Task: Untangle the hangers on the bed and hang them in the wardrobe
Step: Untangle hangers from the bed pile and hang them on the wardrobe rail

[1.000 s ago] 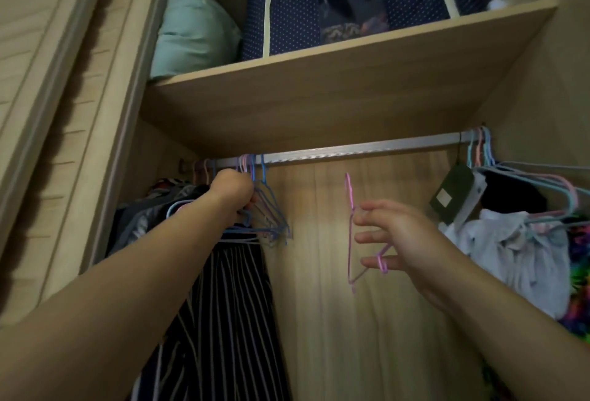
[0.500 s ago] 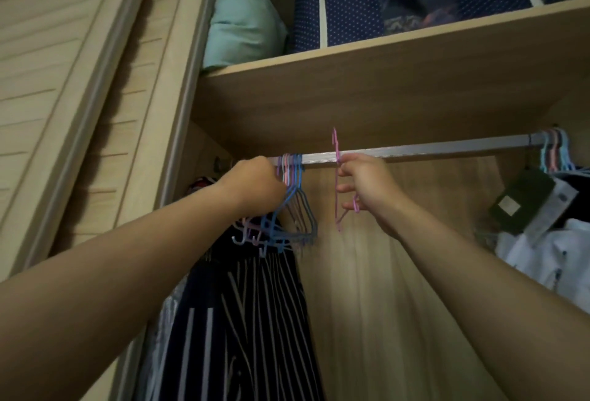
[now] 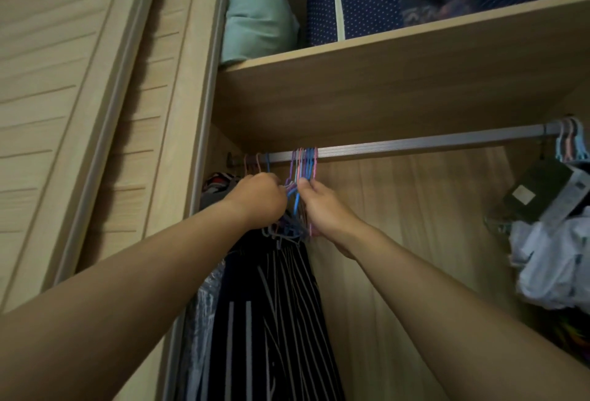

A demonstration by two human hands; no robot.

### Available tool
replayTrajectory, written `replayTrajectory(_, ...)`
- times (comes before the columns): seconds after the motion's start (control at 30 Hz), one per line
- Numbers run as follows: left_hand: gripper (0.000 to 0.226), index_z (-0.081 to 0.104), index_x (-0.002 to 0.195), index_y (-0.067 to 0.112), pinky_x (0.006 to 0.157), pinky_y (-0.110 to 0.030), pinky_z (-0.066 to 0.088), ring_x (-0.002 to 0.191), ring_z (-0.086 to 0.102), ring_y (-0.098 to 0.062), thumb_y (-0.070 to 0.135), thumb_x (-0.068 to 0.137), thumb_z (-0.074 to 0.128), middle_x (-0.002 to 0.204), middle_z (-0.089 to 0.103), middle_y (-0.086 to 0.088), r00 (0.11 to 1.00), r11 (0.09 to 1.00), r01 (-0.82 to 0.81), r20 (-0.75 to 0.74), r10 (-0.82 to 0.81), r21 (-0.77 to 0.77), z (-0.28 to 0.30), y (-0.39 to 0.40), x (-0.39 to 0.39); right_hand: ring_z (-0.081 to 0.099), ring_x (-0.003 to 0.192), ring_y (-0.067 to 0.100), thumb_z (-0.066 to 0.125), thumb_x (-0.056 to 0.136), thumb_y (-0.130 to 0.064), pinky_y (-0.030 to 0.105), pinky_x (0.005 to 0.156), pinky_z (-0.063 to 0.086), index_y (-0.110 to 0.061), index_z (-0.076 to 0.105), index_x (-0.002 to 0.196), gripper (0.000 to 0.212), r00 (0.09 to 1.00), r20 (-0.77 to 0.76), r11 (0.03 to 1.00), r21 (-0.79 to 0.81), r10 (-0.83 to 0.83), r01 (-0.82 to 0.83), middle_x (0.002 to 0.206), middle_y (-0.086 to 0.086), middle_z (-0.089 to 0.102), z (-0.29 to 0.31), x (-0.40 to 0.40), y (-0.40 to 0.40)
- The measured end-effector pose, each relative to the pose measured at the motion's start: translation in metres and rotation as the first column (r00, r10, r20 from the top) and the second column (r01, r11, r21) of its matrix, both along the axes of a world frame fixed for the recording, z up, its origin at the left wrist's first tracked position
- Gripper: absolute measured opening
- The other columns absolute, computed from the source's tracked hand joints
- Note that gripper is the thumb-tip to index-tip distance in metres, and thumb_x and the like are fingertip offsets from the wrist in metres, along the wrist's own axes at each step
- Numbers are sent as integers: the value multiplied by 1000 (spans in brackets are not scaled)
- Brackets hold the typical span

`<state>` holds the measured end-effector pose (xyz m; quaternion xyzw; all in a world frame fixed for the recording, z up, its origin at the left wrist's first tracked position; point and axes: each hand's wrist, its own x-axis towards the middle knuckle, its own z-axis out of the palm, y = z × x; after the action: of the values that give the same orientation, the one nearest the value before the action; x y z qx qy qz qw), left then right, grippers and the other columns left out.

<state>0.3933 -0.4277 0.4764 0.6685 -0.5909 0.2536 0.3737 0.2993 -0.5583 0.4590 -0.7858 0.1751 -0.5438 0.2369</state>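
- You are reaching both arms up into the wardrobe point(image 3: 399, 87), and your hands are meeting just under the rod point(image 3: 415, 145).
- Your left hand point(image 3: 258, 199) is making a closed fist on the bunch of hangers point(image 3: 303, 167), gripping the wires at its lower part.
- Your right hand point(image 3: 322, 209) is touching the same bunch from the right side; its fingers point(image 3: 305, 185) are pinching together on the wires just below the hooks.
- The hangers are hooking over the rod near its left end, pink, purple and blue, all pressing close to each other. I cannot tell which single wire your right hand is holding.
- A striped garment point(image 3: 274, 314) is hanging directly below your hands, at the left part of the wardrobe.
- More hangers point(image 3: 570, 142) are sitting at the far right end of the rod, well apart from your hands, with clothes point(image 3: 552, 260) and a dark tag point(image 3: 539, 186) under them.
- On the shelf point(image 3: 383, 49) above the rod, a green pillow point(image 3: 255, 17) and a dotted bag point(image 3: 367, 1) are lying side by side.
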Motion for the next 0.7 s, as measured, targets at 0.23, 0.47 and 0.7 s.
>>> replayTrajectory(0.23, 34, 63, 122, 6, 96, -42, 49, 111, 59, -33, 21, 102, 41, 127, 62, -17, 998, 1000, 26, -63, -25, 15, -5, 16, -3, 53, 128, 23, 29, 71, -84, 45, 111, 40, -21, 54, 137, 94, 991, -82, 994, -39, -102, 99, 138, 5, 59, -7, -22, 53)
replayTrajectory(0.47, 34, 61, 124, 1, 90, -44, 53, 103, 62, -35, 17, 100, 43, 120, 64, -19, 993, 998, -24, -116, 31, 60, -29, 67, -35, 63, 96, 28, 39, 102, -41, 31, 83, 48, -15, 66, 106, 38, 950, -182, 966, -105, -253, 237, 97, 5, 65, -26, -74, 82)
replayTrajectory(0.7, 33, 65, 123, 5, 95, -38, 48, 109, 59, -31, 13, 98, 46, 124, 64, -13, 954, 972, -235, -185, 236, 29, -58, 143, -97, 62, 95, 31, 46, 100, -34, 27, 69, 47, -11, 54, 130, 39, 929, -314, 980, -20, -194, 197, 116, 13, 63, -43, -130, 119)
